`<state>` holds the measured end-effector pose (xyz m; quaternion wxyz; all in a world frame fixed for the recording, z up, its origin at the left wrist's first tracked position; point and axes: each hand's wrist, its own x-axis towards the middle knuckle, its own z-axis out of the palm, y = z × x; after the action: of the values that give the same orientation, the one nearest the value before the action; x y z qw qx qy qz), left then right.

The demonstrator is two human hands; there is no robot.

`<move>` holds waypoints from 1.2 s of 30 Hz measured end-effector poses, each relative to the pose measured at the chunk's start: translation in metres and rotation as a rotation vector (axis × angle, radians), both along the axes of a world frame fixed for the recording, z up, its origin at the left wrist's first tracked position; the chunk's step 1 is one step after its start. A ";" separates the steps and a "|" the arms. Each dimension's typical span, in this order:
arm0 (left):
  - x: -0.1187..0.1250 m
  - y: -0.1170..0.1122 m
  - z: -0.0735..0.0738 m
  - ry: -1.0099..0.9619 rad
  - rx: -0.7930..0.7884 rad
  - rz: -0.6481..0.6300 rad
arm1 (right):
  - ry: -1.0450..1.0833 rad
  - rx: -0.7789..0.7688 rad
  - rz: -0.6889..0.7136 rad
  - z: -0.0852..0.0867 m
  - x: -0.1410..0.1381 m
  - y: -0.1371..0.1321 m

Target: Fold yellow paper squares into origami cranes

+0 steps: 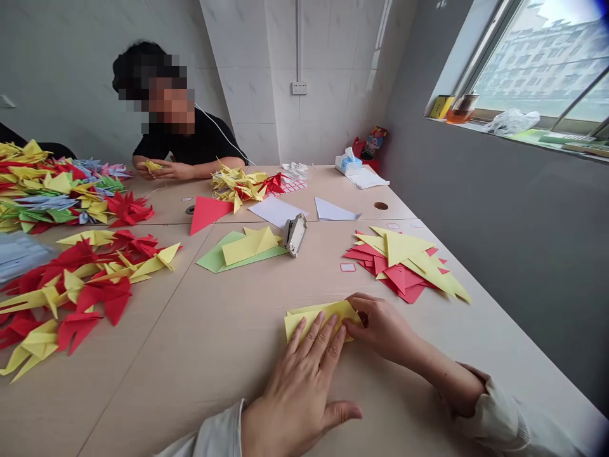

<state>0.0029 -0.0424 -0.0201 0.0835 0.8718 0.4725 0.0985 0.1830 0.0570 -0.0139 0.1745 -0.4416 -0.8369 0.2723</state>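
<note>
A folded yellow sheet of paper lies on the table in front of me. My left hand rests flat on it, fingers stretched out and thumb pointing right. At the paper's right end, my right hand pinches the edge between thumb and curled fingers. Beyond my right hand is a pile of folded red and yellow paper triangles. Farther off, a folded yellow piece lies over a green sheet, beside a small metal-and-white object whose kind is unclear.
Folded red and yellow paper figures cover the left side, with a larger multicoloured heap behind. Across the table a person handles a yellow piece. A tissue box stands at the back, near white sheets and a table hole.
</note>
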 end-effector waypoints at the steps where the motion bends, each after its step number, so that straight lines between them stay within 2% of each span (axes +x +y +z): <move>1: 0.001 0.001 -0.003 0.003 -0.031 -0.012 | -0.006 0.008 0.000 0.000 0.000 0.000; 6: -0.003 0.009 -0.008 -0.001 -0.117 -0.020 | -0.033 0.035 -0.009 -0.003 0.000 0.002; 20: -0.006 0.012 -0.008 -0.029 -0.146 -0.020 | -0.118 0.085 -0.062 -0.005 -0.005 -0.004; 24: -0.006 0.013 -0.007 -0.024 -0.128 -0.013 | -0.121 0.079 -0.060 -0.008 -0.004 -0.004; 31: -0.004 0.012 -0.001 -0.046 -0.164 0.006 | -0.169 0.159 -0.071 -0.014 -0.004 -0.006; 36: -0.002 0.013 0.001 -0.030 -0.164 0.022 | -0.211 0.130 -0.110 -0.014 -0.004 -0.007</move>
<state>0.0012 -0.0297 -0.0190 0.1608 0.8552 0.4872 0.0733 0.1789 0.0502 -0.0279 0.1285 -0.5010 -0.8409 0.1594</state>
